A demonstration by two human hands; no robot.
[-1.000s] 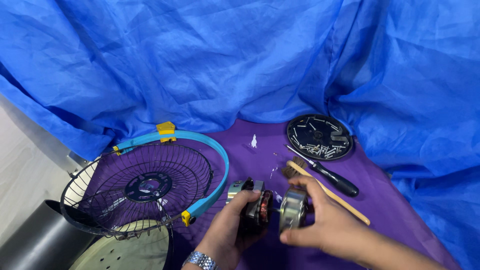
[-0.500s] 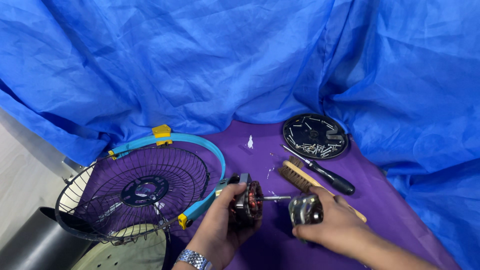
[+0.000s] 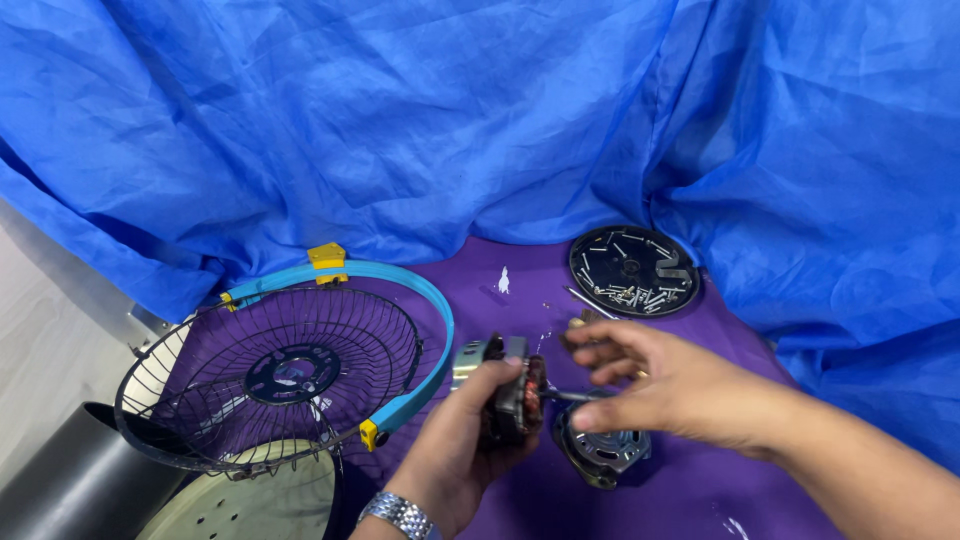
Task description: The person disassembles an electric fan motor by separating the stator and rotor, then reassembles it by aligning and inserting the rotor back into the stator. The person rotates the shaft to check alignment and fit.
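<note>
Currently: motor (image 3: 508, 398) gripped by closed left hand (image 3: 462, 452) fingers above purple table (image 3: 690, 495) | shaft (image 3: 572, 396) axis horizontal, pointed right | shaft pinched by right hand (image 3: 668, 388) | metal cover (image 3: 603, 452) laid below.

A makeshift repair bench: purple cloth (image 3: 700, 490), draped blue sheet (image 3: 400, 130), fan guard (image 3: 290, 370), screw dish (image 3: 634, 271).

Wire fan guard (image 3: 285, 375) with blue rim (image 3: 420, 330) at left on purple cloth (image 3: 690, 490). Round black lid (image 3: 633, 270) holds screws, far right. Blue tarp (image 3: 450, 120) behind; black cylinder (image 3: 70, 480) bottom left.
</note>
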